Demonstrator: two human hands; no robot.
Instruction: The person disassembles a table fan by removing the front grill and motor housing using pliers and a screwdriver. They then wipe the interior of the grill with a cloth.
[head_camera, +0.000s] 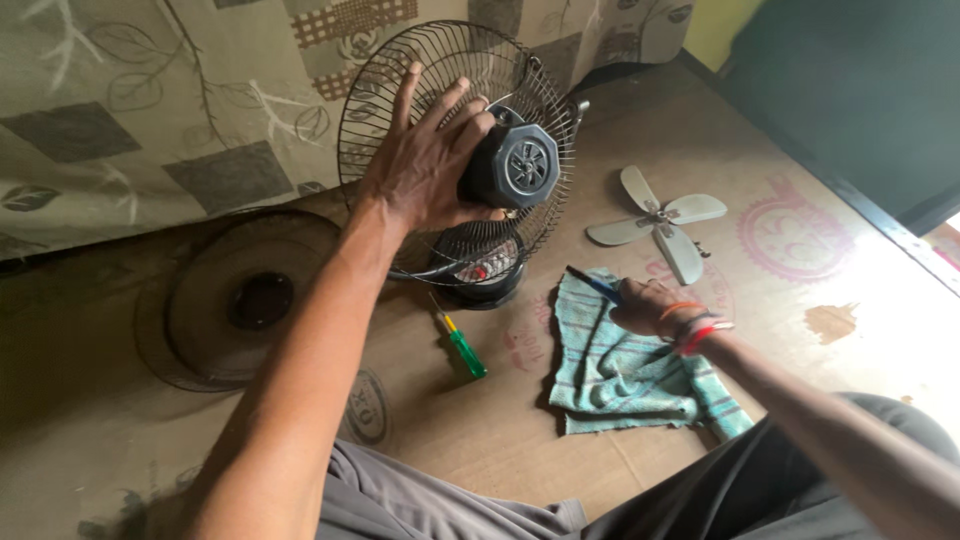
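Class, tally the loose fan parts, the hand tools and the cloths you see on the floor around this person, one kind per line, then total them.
Fan parts: 3 (rear grille with motor gripped by the left hand, front grille, blade)
Tools: 2 (green screwdriver, blue-handled tool in the right hand)
Cloths: 1 (teal cloth)
Total: 6

wire fan guard (400, 70) | matt plastic motor housing (520, 165) | woven cloth (620, 375)

floor: brown board (520, 440) | back: leaf-patterned cloth drape (150, 110) | right: dark panel (860, 90) | light: daylight from right
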